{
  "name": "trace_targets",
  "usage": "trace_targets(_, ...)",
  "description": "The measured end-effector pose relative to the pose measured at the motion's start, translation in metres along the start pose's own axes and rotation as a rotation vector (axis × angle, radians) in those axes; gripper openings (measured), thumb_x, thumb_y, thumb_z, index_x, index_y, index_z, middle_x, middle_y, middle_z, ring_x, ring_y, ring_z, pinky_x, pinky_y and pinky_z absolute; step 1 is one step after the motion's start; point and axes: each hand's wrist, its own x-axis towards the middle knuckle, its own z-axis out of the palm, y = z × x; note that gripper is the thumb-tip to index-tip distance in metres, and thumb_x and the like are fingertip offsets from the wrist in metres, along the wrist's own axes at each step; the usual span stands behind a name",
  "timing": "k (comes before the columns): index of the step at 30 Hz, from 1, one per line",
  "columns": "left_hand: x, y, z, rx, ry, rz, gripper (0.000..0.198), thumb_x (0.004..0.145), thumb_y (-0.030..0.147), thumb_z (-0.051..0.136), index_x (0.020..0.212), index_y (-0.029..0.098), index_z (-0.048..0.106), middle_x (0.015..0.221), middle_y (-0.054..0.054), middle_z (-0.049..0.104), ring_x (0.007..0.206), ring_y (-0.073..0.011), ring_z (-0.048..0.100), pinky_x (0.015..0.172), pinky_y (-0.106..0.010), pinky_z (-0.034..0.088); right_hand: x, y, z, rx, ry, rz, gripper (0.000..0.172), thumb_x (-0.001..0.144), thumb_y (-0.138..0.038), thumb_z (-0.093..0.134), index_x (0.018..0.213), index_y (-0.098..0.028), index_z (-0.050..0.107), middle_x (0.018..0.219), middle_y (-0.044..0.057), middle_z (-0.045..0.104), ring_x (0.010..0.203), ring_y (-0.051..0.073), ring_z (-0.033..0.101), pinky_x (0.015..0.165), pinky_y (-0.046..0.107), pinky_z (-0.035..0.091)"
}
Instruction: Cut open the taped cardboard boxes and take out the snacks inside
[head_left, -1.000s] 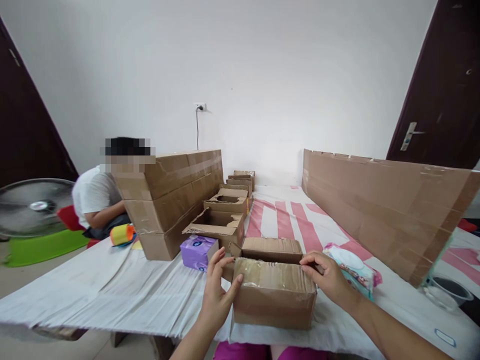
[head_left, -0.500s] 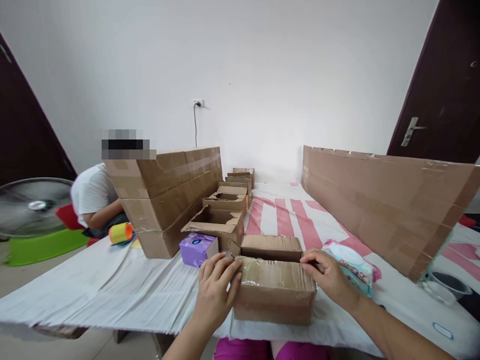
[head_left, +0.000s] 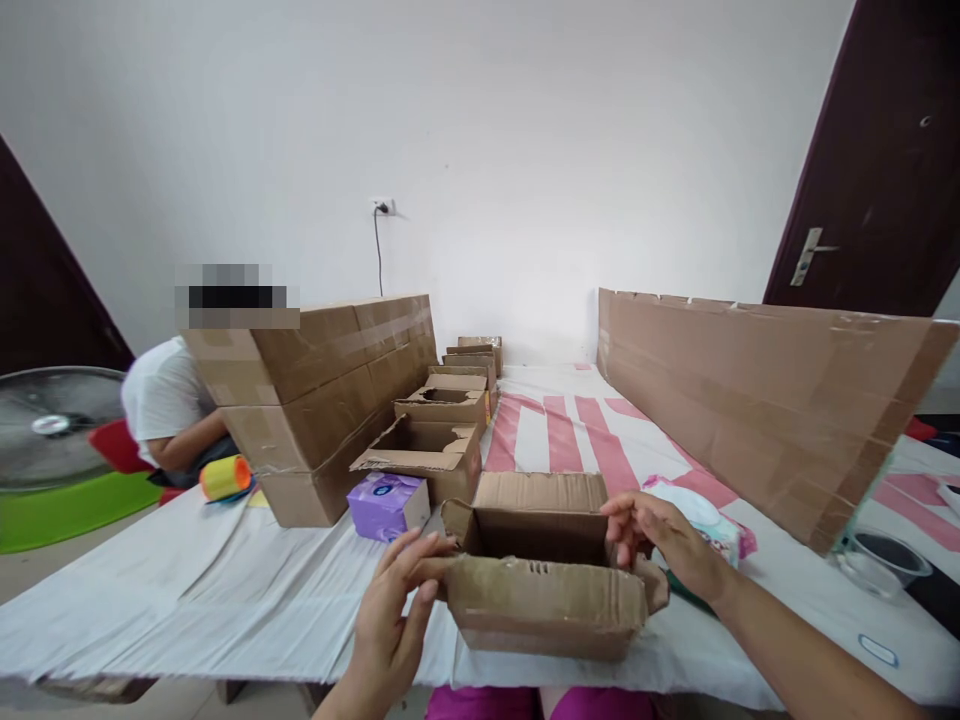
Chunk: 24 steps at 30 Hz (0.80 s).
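In front of me a cardboard box (head_left: pixel 547 605) stands on the table edge with its top flaps spread and its dark inside showing. My left hand (head_left: pixel 394 600) is at the box's left side, fingers stretched out and fingertips at the corner of the near flap; it is open. At the right rim, my right hand (head_left: pixel 660 540) is open with loosely bent fingers apart, next to the right side flap. Just behind my left hand sits a purple tissue pack (head_left: pixel 386 505). A pack of wipes (head_left: pixel 705 520) lies partly hidden behind my right hand.
Open cardboard boxes (head_left: pixel 427 460) line up toward the wall. A stacked-box wall (head_left: pixel 307 400) stands left, a cardboard panel (head_left: pixel 750 400) right. A clear plastic cup (head_left: pixel 885 555) is near the right edge. Another person (head_left: pixel 169 400) sits at left by a fan (head_left: pixel 52 425).
The box's near flap has folded outward toward me and the side flaps are spread, so the inside now shows. My left hand moved left and down with the flap. The view shifted slightly.
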Motion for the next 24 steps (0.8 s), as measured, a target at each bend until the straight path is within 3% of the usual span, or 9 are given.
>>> trace_targets(4, 0.008, 0.006, -0.005, -0.06, -0.115, 0.052, 0.015, 0.09, 0.018, 0.049, 0.099, 0.023, 0.061, 0.072, 0.0, 0.068, 0.077, -0.0168, 0.066, 0.081, -0.031, 0.051, 0.018, 0.002, -0.01, -0.318, 0.226, 0.117, 0.04, 0.079, -0.052, 0.063, 0.102, -0.02, 0.061, 0.085, 0.004, 0.066, 0.077, 0.019, 0.061, 0.071, 0.033, 0.049)
trace_targets(6, 0.012, 0.011, -0.005, -0.074, -0.176, 0.097, 0.007, 0.086, 0.018, 0.056, 0.086, 0.022, 0.062, 0.069, 0.0, 0.065, 0.074, -0.0173, 0.064, 0.08, -0.032, 0.051, 0.027, 0.008, -0.015, -0.382, 0.231, 0.164, 0.046, 0.073, -0.047, 0.07, 0.108, -0.02, 0.061, 0.098, 0.007, 0.066, 0.086, 0.021, 0.061, 0.079, 0.035, 0.048)
trace_targets(10, 0.01, 0.019, -0.004, -0.095, -0.311, 0.125, 0.011, 0.082, 0.021, 0.06, 0.093, 0.022, 0.063, 0.104, -0.01, 0.067, 0.115, -0.028, 0.056, 0.093, -0.041, 0.048, 0.034, 0.023, -0.024, -0.187, 0.095, 0.329, 0.081, 0.067, -0.051, 0.074, 0.135, -0.017, 0.045, 0.132, 0.015, 0.053, 0.099, 0.024, 0.061, 0.081, 0.034, 0.049)
trace_targets(13, 0.004, 0.02, -0.005, -0.126, -0.42, 0.135, 0.024, 0.078, 0.033, 0.069, 0.1, 0.025, 0.062, 0.118, -0.01, 0.064, 0.128, -0.0318, 0.047, 0.1, -0.047, 0.044, 0.034, 0.031, -0.028, 0.009, 0.043, 0.391, 0.093, 0.062, -0.051, 0.079, 0.139, -0.016, 0.04, 0.139, 0.017, 0.047, 0.108, 0.023, 0.057, 0.08, 0.03, 0.049)
trace_targets(16, -0.001, 0.022, -0.006, -0.159, -0.475, 0.099, 0.032, 0.072, 0.042, 0.074, 0.097, 0.025, 0.063, 0.119, -0.01, 0.065, 0.13, -0.0326, 0.045, 0.101, -0.048, 0.044, 0.032, 0.032, -0.027, 0.082, 0.056, 0.417, 0.083, 0.062, -0.05, 0.078, 0.133, -0.017, 0.048, 0.127, 0.014, 0.056, 0.074, 0.013, 0.061, 0.059, 0.024, 0.045)
trace_targets(19, -0.007, 0.022, -0.002, -0.113, -0.46, 0.106, 0.009, 0.082, 0.036, 0.065, 0.087, 0.028, 0.066, 0.11, -0.005, 0.07, 0.123, -0.0276, 0.054, 0.103, -0.048, 0.041, 0.03, 0.03, -0.021, 0.106, 0.07, 0.404, 0.071, 0.065, -0.048, 0.074, 0.127, -0.018, 0.054, 0.101, 0.006, 0.062, 0.049, 0.005, 0.045, 0.044, 0.021, 0.031)
trace_targets(22, -0.015, 0.023, 0.004, 0.008, -0.435, 0.128, 0.019, 0.089, 0.03, 0.055, 0.075, 0.032, 0.067, 0.104, 0.002, 0.073, 0.115, -0.0221, 0.06, 0.103, -0.047, 0.041, 0.027, 0.031, -0.012, 0.047, 0.084, 0.238, 0.046, 0.067, -0.04, 0.072, 0.108, -0.02, 0.065, 0.082, 0.0, 0.059, 0.048, 0.006, 0.04, 0.044, 0.021, 0.029)
trace_targets(24, -0.02, 0.027, 0.004, 0.071, -0.403, 0.121, 0.022, 0.09, 0.037, 0.053, 0.074, 0.033, 0.067, 0.114, 0.001, 0.07, 0.119, -0.0239, 0.057, 0.103, -0.048, 0.041, 0.024, 0.032, -0.006, -0.037, 0.104, 0.062, 0.02, 0.069, -0.033, 0.071, 0.085, -0.02, 0.071, 0.078, 0.0, 0.056, 0.057, 0.01, 0.047, 0.052, 0.023, 0.037)
